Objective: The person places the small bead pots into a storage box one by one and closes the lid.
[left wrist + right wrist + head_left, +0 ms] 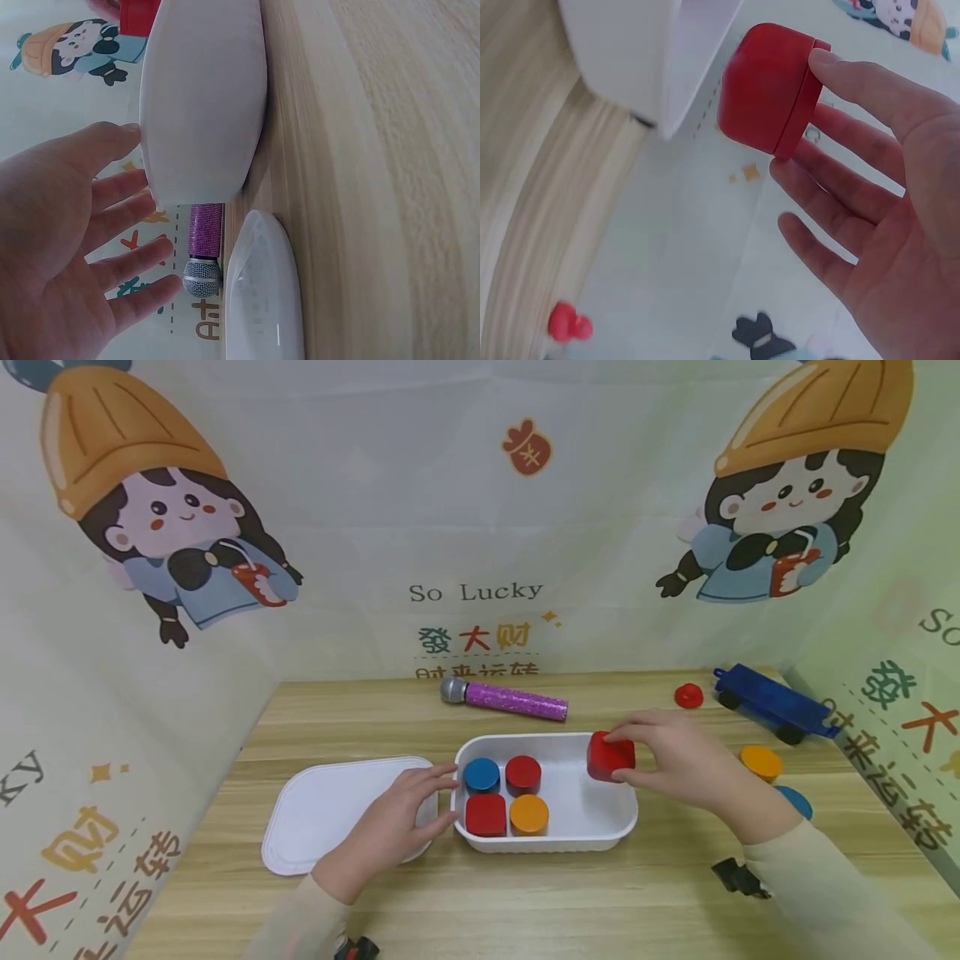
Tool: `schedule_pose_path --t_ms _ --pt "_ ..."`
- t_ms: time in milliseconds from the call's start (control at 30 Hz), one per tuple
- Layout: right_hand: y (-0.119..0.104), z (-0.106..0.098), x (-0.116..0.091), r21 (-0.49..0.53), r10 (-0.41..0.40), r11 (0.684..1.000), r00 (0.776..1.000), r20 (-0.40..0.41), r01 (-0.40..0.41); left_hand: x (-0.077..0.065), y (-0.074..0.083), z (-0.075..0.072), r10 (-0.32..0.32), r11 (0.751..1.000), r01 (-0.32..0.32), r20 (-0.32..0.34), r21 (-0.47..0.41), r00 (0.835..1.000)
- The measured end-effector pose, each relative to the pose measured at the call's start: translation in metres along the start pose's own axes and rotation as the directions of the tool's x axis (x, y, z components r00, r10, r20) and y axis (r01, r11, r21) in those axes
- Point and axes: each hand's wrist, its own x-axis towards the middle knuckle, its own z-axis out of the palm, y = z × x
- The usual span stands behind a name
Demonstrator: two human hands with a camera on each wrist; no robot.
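A red rounded-square block (606, 757) is pinched between the thumb and fingers of my right hand (678, 764), over the right end of the white box (555, 842). The right wrist view shows this red block (769, 90) raised above the rim. Inside the box's left half sit a blue round block (482, 774), a red round block (523, 774), a red square block (486, 816) and an orange round block (529, 815). My left hand (393, 818) touches the box's left end with fingers spread, thumb at the rim in the left wrist view.
A white lid (330, 814) lies left of the box, partly under my left forearm in the head view. Behind lies a purple microphone (517, 700). To the right are a small red piece (688, 696), a blue toy trailer (772, 702), an orange block (761, 762) and a blue block (795, 802).
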Motion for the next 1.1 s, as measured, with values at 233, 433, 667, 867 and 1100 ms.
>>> schedule_pose_path --t_ms 233,433,667,867,1100 --pt "-0.011 0.023 0.020 0.048 -0.083 0.996 0.995 0.058 0.080 -0.001 0.000 0.000 -0.032 0.999 0.032 0.028 -0.009 0.999" --pt "-0.012 0.046 0.034 0.065 -0.095 0.994 0.991 0.099 0.088 -0.001 0.000 -0.001 -0.028 1.000 0.028 0.028 -0.009 0.999" --pt "-0.010 0.062 0.042 0.085 -0.076 0.994 0.988 0.132 0.065 -0.001 0.000 0.001 -0.022 1.000 0.023 0.029 -0.012 0.999" --pt "-0.008 0.068 0.045 0.091 -0.065 0.995 0.986 0.153 0.052 -0.001 0.000 0.000 -0.020 1.000 0.020 0.023 -0.019 1.000" --pt "-0.006 0.075 0.047 0.098 -0.038 0.995 0.983 0.178 0.021 -0.002 0.000 0.000 -0.020 1.000 0.020 0.019 -0.016 1.000"
